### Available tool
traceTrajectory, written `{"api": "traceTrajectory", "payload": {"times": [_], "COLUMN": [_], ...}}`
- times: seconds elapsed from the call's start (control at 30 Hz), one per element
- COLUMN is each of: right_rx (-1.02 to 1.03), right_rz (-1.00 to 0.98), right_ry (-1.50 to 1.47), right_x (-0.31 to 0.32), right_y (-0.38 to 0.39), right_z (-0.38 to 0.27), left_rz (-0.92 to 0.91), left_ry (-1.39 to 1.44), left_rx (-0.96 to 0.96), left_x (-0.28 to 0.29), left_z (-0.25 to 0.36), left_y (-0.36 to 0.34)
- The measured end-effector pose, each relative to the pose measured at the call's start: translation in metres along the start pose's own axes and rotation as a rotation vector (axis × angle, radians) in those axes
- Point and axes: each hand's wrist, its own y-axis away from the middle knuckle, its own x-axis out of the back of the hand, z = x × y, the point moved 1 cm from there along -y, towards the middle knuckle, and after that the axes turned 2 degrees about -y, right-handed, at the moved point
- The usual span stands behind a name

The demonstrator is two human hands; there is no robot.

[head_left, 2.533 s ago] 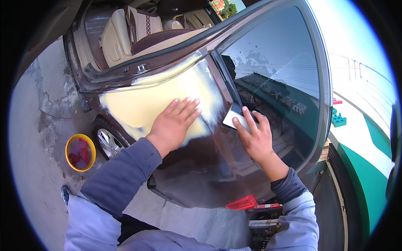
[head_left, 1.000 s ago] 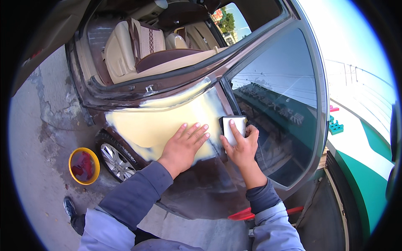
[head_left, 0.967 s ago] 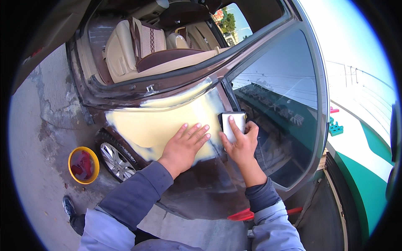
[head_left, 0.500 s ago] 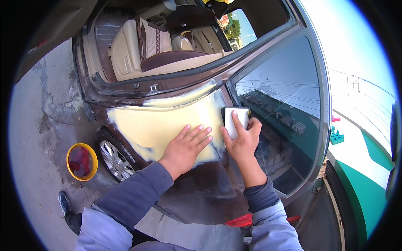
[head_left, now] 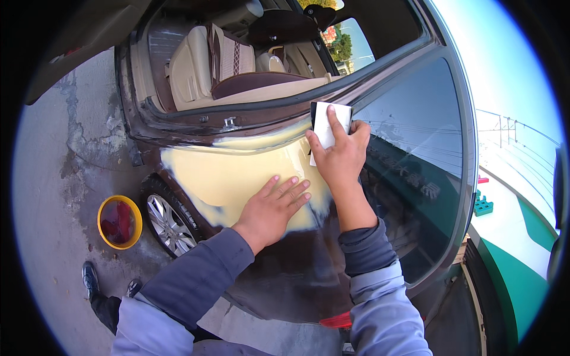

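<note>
My left hand (head_left: 270, 210) lies flat with fingers apart on a pale yellow filler patch (head_left: 208, 178) covering the brown car's side panel (head_left: 279, 279). Above and right of it, my right hand (head_left: 338, 154) grips a white rectangular block (head_left: 324, 118) with a black edge, index finger along its top and thumb at its left side. The block is at the upper right edge of the patch, beside the dark side window (head_left: 415, 178) and below the open doorway's frame (head_left: 249, 118).
At the left, a yellow bucket (head_left: 139, 221) holding liquid and red cloth stands on concrete (head_left: 59, 178) beside the wheel (head_left: 169, 225). Feet (head_left: 91, 277) show at lower left. Beige seats (head_left: 190, 65) fill the doorway above. A red lamp (head_left: 335, 320) is low on the car.
My right hand has moved the block upward along the right side of the patch, from beside the window toward the doorway frame. My left hand stays flat on the patch.
</note>
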Motion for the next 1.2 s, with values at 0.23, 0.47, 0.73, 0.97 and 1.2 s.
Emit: {"api": "traceTrajectory", "payload": {"times": [0.23, 0.47, 0.73, 0.97, 1.2], "right_rx": [-0.05, -0.245, -0.23, -0.107, -0.018], "right_rz": [0.019, -0.094, -0.067, 0.009, -0.028], "right_ry": [0.05, 0.109, 0.086, 0.035, 0.05], "right_x": [0.0, -0.003, 0.003, -0.002, 0.003], "right_y": [0.016, 0.022, 0.015, 0.014, 0.012], "right_z": [0.01, 0.017, 0.014, 0.013, 0.007], "left_rz": [0.034, -0.004, -0.006, 0.006, 0.018], "left_ry": [0.046, 0.049, 0.06, 0.045, 0.045], "left_rx": [-0.009, 0.022, 0.014, 0.006, 0.001], "left_x": [-0.004, -0.002, -0.002, -0.001, -0.002], "left_z": [-0.001, -0.002, -0.004, -0.004, -0.004], "left_y": [0.001, 0.0, 0.0, 0.0, 0.0]}}
